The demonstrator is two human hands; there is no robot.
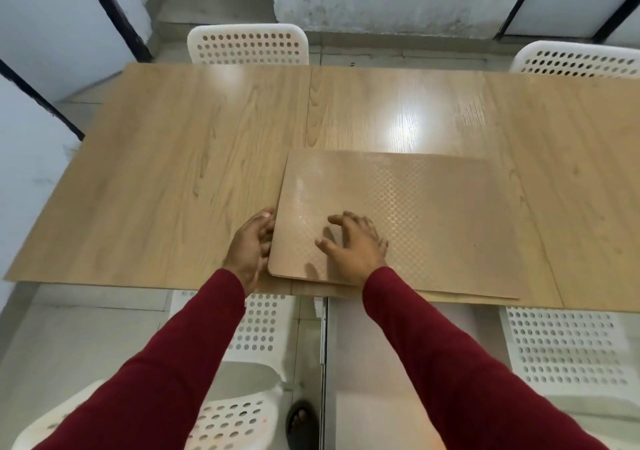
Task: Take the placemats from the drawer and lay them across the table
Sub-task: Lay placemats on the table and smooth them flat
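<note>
Reading this left to right, I start at the left hand (251, 245): its grip sits at the left edge of the placemats (398, 221), fingers curled against or round that edge. I cannot tell whether they have pinched the top sheet or merely touch it, since the fingertips are hidden. The placemats lie as a thin stack on the near part of the surface (156, 172), a lower sheet peeking out along the near edge. I judge them light, flat, semi-stiff and a little slick, their embossed face catching glare, so a sheet should peel best from a corner or edge rather than from the middle. The right hand (356, 245) hovers on or just above the top mat, fingers spread and loosely bent, holding nothing. It is blurred, so contact is uncertain.
</note>
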